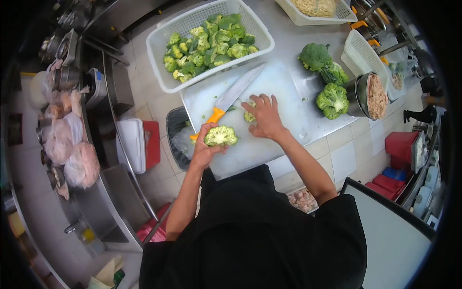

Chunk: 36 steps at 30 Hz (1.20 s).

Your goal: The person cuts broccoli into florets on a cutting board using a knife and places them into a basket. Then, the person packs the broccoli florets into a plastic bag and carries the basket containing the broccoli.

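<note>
While the left hand has its grip closed on a cut broccoli head just left of frame centre, the right hand spreads its fingers at a smaller piece on the cutting board.

2 hands low, forearms reaching forward, fingers bent.

Worktop: smooth metal, glossy. Cutting board: matt white plastic. Knife, upper center: smooth metal blade, orange plastic handle. Basket, upper left: perforated plastic. Shirt, bottom center: matt black cloth.
</note>
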Tool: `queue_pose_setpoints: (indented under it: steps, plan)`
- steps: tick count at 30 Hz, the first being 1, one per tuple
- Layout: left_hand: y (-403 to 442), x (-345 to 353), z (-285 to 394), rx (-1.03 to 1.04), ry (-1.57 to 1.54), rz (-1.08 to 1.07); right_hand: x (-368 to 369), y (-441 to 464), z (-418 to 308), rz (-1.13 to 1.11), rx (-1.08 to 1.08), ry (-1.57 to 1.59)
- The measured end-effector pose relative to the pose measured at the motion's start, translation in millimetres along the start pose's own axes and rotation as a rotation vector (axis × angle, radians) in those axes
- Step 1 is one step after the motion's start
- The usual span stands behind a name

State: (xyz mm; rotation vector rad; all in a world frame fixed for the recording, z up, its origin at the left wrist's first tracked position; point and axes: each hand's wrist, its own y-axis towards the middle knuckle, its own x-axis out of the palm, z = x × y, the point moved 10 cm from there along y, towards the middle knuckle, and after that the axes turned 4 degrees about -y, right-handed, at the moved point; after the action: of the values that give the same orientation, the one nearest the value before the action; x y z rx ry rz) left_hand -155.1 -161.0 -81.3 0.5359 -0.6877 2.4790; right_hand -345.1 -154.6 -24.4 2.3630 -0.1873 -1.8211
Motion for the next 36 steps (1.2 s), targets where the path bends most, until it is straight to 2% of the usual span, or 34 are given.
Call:
queue_pose_setpoints:
  steps: [2,4,7,8,11,14,20,23,29,36]
  plan:
    - [1.3,0.5,3.3,0.013,-0.005,0.007,-23.1,1.9,-28.0,0.036,-0.054,0.134]
    - [1.1,11.1,14.5,0.054,-0.07,-0.038,-36.3,3.5,-55.9,-0.051,-0.146,0.508]
    - [1.5,25.9,27.1,-0.001,-0.245,-0.062,-19.3,3.1,-84.3,-0.291,-0.038,0.919]
    - [2.3,28.3,27.7,-0.038,-0.316,-0.06,-7.3,0.6,-77.9,-0.163,-0.04,0.888]
    - [7.9,13.0,22.8,-0.07,-0.174,0.064,-4.8,3.5,-76.9,-0.218,0.047,0.838]
    - [10.4,5.8,26.5,-0.046,0.043,0.162,-12.1,1.1,-71.0,0.03,0.062,0.894]
    - [2.4,-5.4,39.0,-0.031,0.234,0.391,-15.6,7.8,-79.8,0.019,0.016,0.904]
    - [4.3,-13.9,39.7,0.133,0.395,0.419,-9.3,11.7,-83.3,-0.072,-0.031,0.869]
    - [3.8,-16.5,40.9,0.1,0.57,0.408,-6.6,17.6,-91.5,-0.202,-0.112,0.827]
    - [-0.6,-2.1,66.9,0.261,0.791,0.393,-1.4,20.9,-100.5,-0.243,-0.082,0.736]
